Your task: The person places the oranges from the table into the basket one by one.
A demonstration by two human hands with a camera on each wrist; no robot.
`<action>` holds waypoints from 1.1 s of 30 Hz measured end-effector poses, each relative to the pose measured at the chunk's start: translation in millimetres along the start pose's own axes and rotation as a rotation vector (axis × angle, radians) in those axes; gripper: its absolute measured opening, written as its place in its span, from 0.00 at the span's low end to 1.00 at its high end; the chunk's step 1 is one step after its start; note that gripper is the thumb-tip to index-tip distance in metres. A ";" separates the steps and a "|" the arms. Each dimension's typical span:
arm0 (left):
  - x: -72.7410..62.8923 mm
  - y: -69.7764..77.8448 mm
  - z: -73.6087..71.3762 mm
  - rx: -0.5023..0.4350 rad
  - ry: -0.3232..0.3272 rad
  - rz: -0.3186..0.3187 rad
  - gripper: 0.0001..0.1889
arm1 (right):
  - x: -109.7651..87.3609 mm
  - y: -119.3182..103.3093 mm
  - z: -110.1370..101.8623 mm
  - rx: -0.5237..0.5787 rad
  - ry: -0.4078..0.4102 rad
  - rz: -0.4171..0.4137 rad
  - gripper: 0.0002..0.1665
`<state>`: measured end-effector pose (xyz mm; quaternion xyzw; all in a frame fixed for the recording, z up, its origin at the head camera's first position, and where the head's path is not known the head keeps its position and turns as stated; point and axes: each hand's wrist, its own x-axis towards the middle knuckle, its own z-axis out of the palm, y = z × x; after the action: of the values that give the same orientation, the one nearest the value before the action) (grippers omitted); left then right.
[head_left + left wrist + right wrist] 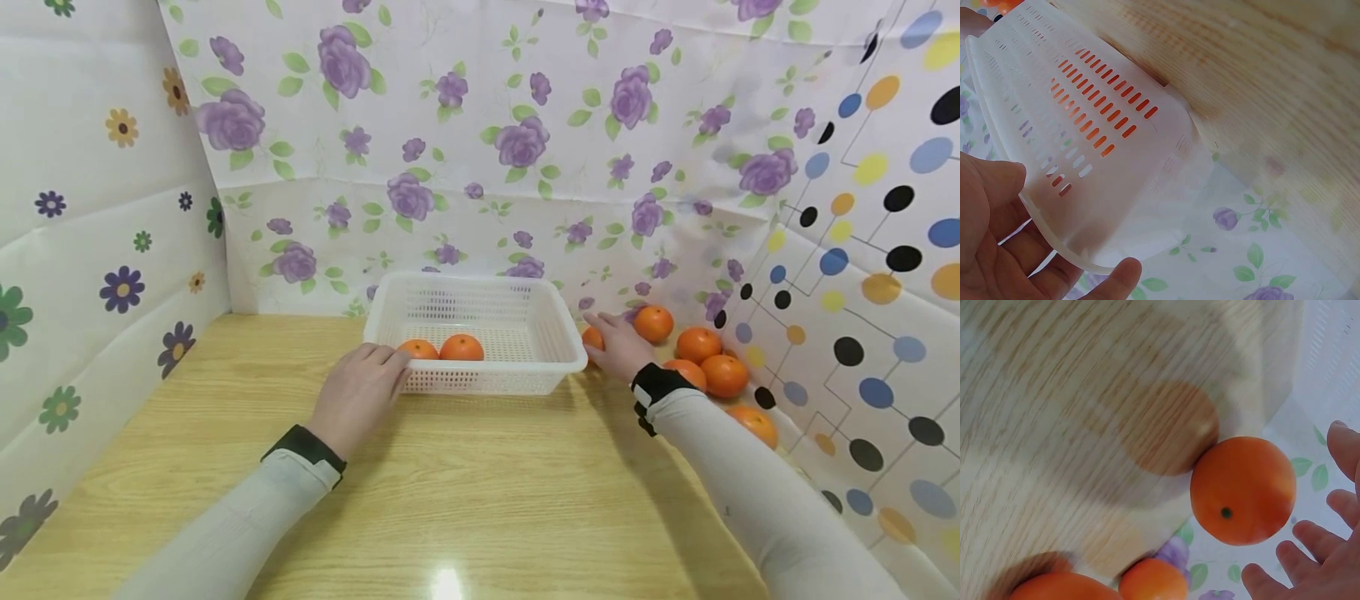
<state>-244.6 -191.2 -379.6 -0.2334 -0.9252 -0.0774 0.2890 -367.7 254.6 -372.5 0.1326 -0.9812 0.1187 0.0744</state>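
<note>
A white plastic basket (pixel 487 381) with slotted walls stands on the table near the back wall. Two mandarins, one at the left (pixel 417 350) and a second mandarin (pixel 462 347) beside it, lie inside along its front side. My left hand (pixel 358 385) grips the basket's front left corner; in the left wrist view the thumb presses the outer wall and the fingers reach round the rim. Just right of the basket, my right hand (pixel 621 345) is spread over a mandarin (pixel 1243 490). Its fingers are extended and apart from the fruit in the right wrist view.
To the right lie several more mandarins, with one mandarin (pixel 653 324) at the back and another mandarin (pixel 752 426) closest to me. Flowered sheeting (pixel 450 167) hangs behind the wooden table (pixel 465 492); a dotted sheet (pixel 862 333) borders it on the right.
</note>
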 end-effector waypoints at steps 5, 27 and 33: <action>0.4 0.0 -0.3 0.010 -0.007 0.001 0.13 | -1.7 -4.3 0.6 -0.035 -0.026 0.013 0.43; 0.7 -0.2 -0.6 0.015 -0.014 0.002 0.13 | 6.3 14.3 19.0 -0.034 -0.010 0.099 0.42; 0.8 -0.6 0.2 0.013 -0.013 0.003 0.13 | 3.0 9.3 17.7 -0.061 -0.005 0.078 0.41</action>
<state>-245.6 -191.4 -379.3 -0.2333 -0.9272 -0.0693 0.2847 -375.2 258.2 -390.9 0.0923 -0.9890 0.0912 0.0712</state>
